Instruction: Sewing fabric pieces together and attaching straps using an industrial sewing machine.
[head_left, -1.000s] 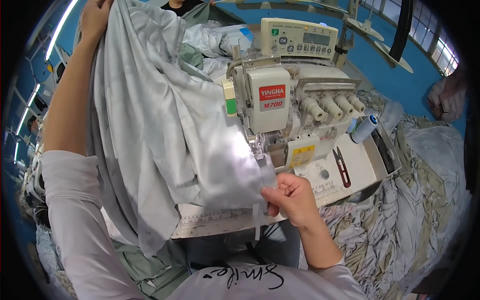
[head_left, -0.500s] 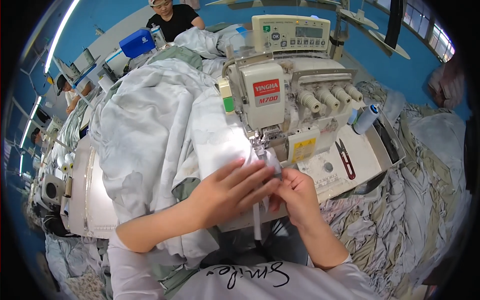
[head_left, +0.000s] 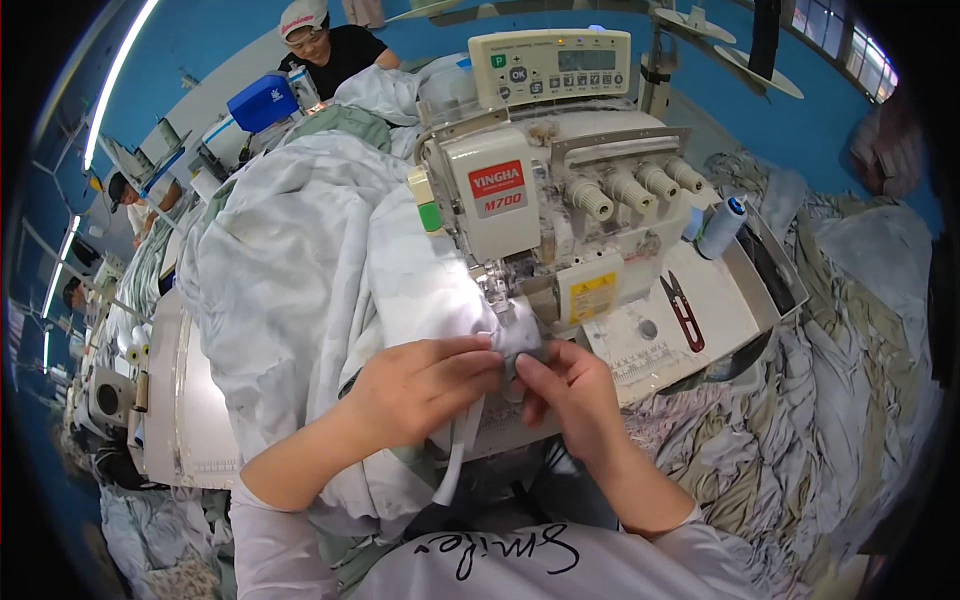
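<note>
An overlock sewing machine (head_left: 500, 205) stands before me, its lamp lighting the needle area. Just in front of the presser foot (head_left: 495, 290), my left hand (head_left: 420, 388) has its fingers closed on the edge of a white fabric piece (head_left: 522, 335). On that same piece, from the right, my right hand (head_left: 575, 392) pinches with thumb and forefinger. A large pale garment bundle (head_left: 290, 250) spreads left of the machine, reaching under my left forearm. Below my left hand a narrow white strip (head_left: 458, 455) hangs off the table edge. The fingertips partly hide the fabric edge.
Red-handled thread snips (head_left: 683, 312) lie on the machine bed at right, near a blue thread cone (head_left: 722, 228). Heaped pale cloth (head_left: 800, 400) fills the right side. Across the bench another person (head_left: 335, 50) works beside a blue machine cover (head_left: 263, 103).
My left hand has gone from lying flat over the fabric to a pinch, farther left. My right hand stays close by on the fabric. The hanging strip has swung left. The whole view has shifted slightly.
</note>
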